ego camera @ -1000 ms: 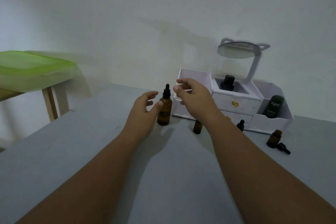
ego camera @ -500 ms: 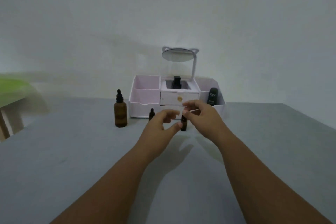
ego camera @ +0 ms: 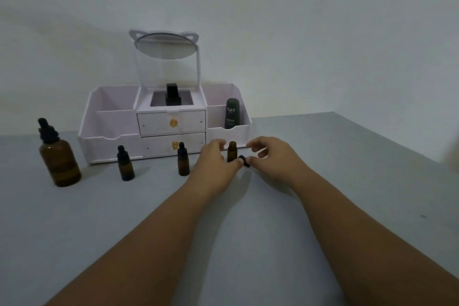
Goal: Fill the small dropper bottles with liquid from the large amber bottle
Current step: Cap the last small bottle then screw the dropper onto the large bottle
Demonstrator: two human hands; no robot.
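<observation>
The large amber bottle with a black dropper top stands at the far left of the grey table. Two capped small dropper bottles stand in front of the white organiser. A third small bottle stands uncapped, its black dropper cap lying on the table beside it. My left hand cups this open bottle from the left, thumb in front of its base, fingers apart. My right hand hovers just right of it, thumb tip at the cap, index finger raised.
A white cosmetic organiser with two drawers and a tilted mirror stands against the wall. It holds a black bottle and a dark Kahf tube. The grey table ends at an edge on the right.
The view swung right, so the large bottle now sits far left. Both hands moved from near the large bottle to the uncapped small bottle and its loose cap.
</observation>
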